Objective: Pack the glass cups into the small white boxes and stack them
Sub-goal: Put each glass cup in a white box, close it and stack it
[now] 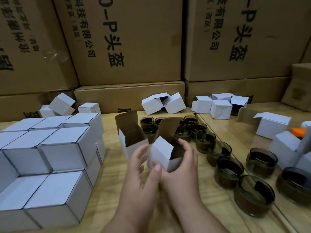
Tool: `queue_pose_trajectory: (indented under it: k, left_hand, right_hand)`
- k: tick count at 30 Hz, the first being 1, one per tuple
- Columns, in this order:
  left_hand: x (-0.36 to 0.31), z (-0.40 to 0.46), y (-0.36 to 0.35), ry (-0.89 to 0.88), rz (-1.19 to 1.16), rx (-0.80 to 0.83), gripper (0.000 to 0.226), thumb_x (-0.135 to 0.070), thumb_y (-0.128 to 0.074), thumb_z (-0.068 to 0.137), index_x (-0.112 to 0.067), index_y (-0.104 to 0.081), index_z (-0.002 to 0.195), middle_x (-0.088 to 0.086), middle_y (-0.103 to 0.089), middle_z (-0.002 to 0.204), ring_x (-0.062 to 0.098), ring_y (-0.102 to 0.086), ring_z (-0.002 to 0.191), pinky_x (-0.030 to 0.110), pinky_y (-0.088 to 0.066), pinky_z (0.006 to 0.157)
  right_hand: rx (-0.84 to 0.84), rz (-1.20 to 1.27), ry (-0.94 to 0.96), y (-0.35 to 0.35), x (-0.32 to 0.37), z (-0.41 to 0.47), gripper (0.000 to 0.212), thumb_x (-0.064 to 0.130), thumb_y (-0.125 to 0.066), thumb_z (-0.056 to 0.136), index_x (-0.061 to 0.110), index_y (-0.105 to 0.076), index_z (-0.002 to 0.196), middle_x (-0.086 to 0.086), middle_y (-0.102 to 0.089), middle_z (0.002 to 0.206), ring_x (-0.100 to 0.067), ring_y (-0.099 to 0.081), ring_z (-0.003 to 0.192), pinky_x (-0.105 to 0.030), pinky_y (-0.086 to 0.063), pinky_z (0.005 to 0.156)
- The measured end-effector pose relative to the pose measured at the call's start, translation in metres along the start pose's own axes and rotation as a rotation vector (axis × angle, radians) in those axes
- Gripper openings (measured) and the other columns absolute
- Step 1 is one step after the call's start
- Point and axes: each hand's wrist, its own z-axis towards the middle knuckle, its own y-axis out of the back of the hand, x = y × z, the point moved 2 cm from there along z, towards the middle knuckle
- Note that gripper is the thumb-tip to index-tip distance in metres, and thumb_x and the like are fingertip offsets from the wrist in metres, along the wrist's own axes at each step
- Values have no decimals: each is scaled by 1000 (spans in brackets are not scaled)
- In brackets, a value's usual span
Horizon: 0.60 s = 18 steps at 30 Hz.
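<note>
While your left hand (143, 163) and right hand (180, 163) clasp the small white box (161, 153), tilted, brown-lined flap open, smoky glass cups (225, 158) stand right; stacked boxes (50, 153) left.

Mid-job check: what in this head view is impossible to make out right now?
- Inside of the held box: hidden by its walls and both hands, the left hand and the right hand; cup inside unknown.
- Stacked boxes: closed, contents unseen.
- Orange object: hidden behind boxes near the right edge.
</note>
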Motion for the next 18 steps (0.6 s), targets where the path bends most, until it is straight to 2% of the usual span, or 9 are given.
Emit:
queue_pose_trajectory:
  k: [3, 6, 8, 9, 10, 12, 14, 16, 18]
  left_hand:
    - [17, 3, -3, 81, -196, 3, 47, -41, -62, 81, -54, -50, 124, -41, -58, 122, -17, -54, 119, 6, -48, 85]
    - [28, 9, 1, 101, -241, -5, 54, -49, -67, 75, -53, -48, 126, -28, -59, 129, -11, -54, 123, 11, -49, 89]
    - [30, 10, 1, 113, -241, 10, 55, -47, -68, 78, -53, -45, 128, -33, -61, 122, -12, -58, 117, 10, -50, 87]
    - [31, 11, 1, 115, -234, 21, 56, -46, -68, 80, -54, -42, 129, -36, -62, 117, -11, -60, 114, 12, -52, 86]
    - [31, 10, -1, 120, -233, 28, 59, -47, -70, 80, -56, -39, 130, -36, -62, 115, -9, -62, 113, 16, -54, 87]
    - [30, 9, -2, 133, -256, 27, 71, -57, -74, 74, -58, -35, 133, -27, -65, 119, -2, -65, 114, 26, -57, 91]
    - [28, 9, -2, 138, -272, 19, 82, -64, -74, 66, -56, -32, 136, -25, -63, 124, -2, -65, 116, 25, -56, 91]
    - [27, 10, -3, 129, -269, 16, 90, -68, -74, 64, -51, -30, 140, -34, -61, 123, -3, -64, 115, 17, -55, 85]
    - [28, 12, -3, 127, -263, 10, 95, -70, -75, 63, -49, -26, 141, -38, -58, 123, -3, -64, 115, 17, -55, 85]
  right_hand:
    - [49, -58, 19, -2, 0, -1, 87, 41, -83, 68, 60, -28, 133, 32, -30, 126, 5, -36, 122, -21, -38, 95]
    - [95, -64, 12, -2, 0, -2, 87, 54, -75, 66, 61, -26, 137, 31, -29, 132, 9, -34, 120, -8, -32, 88]
    - [113, -50, 31, -1, 2, -3, 82, 58, -67, 69, 58, -28, 140, 28, -32, 139, 15, -36, 118, -2, -32, 86]
    - [116, -42, 53, -1, 3, -4, 78, 55, -65, 72, 54, -30, 142, 24, -35, 143, 18, -36, 122, -1, -34, 91]
    - [117, -30, 69, -1, 3, -4, 74, 50, -63, 76, 51, -33, 143, 21, -37, 145, 17, -35, 128, -4, -36, 100]
    - [134, 15, 77, -1, 4, -7, 68, 43, -58, 81, 49, -36, 145, 17, -39, 148, 8, -37, 135, -26, -39, 114]
    - [171, 83, 72, -1, 7, -10, 61, 44, -49, 83, 54, -40, 142, 16, -35, 153, 1, -36, 141, -40, -38, 117]
    - [185, 131, 84, -2, 10, -12, 58, 45, -40, 83, 57, -43, 139, 16, -34, 156, -1, -34, 144, -43, -37, 117]
    - [170, 152, 109, -2, 11, -13, 59, 46, -35, 85, 51, -45, 143, 15, -37, 155, -5, -36, 145, -44, -39, 116]
